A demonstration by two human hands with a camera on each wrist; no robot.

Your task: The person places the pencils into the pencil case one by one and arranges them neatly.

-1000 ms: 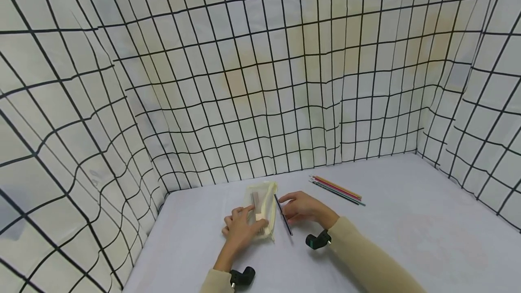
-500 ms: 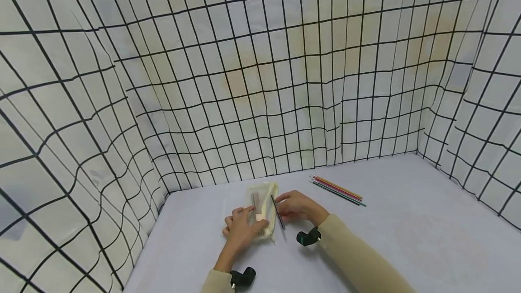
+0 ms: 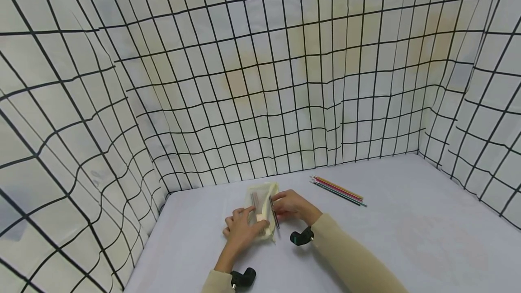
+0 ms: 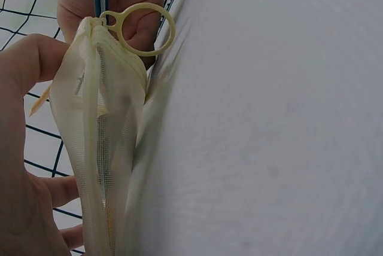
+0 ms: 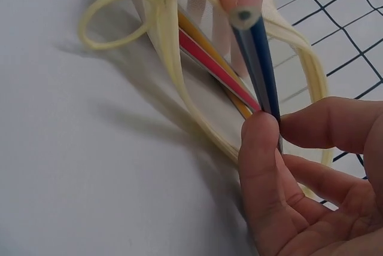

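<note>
"Pinching what in the right hand (image 5: 311, 196)?"

"Gripping a dark blue pencil (image 5: 260, 67) between thumb and fingertips, closed right down on the barrel. Projecting well past those fingertips at the blunt end."

"And lying where?"

"Along the right edge of a pale yellow mesh zip pouch (image 4: 128, 130) in the head view, right at the gaping mouth. Impossible to say whether inside or just in front."

"Steadied how?"

"By the left hand (image 3: 241, 227), with thumb and fingers bent about the mesh, holding on."

"Looking like what, up close?"

"Faceted and dark blue, with a paler sheen down one face. Cut flat at the near end, showing light wood round a dark core. Slanting behind, within the pouch: a red pencil (image 5: 209, 60) and a yellow pencil (image 5: 206, 39). Dangling from the zip: a ring pull (image 4: 172, 29)."

"Missing anything?"

"Losing the far end behind fingers in the right wrist view. Seeing deeper contents only dimly through mesh. Cutting off both sleeves (image 3: 350, 248) at the head view's bottom edge."
</note>
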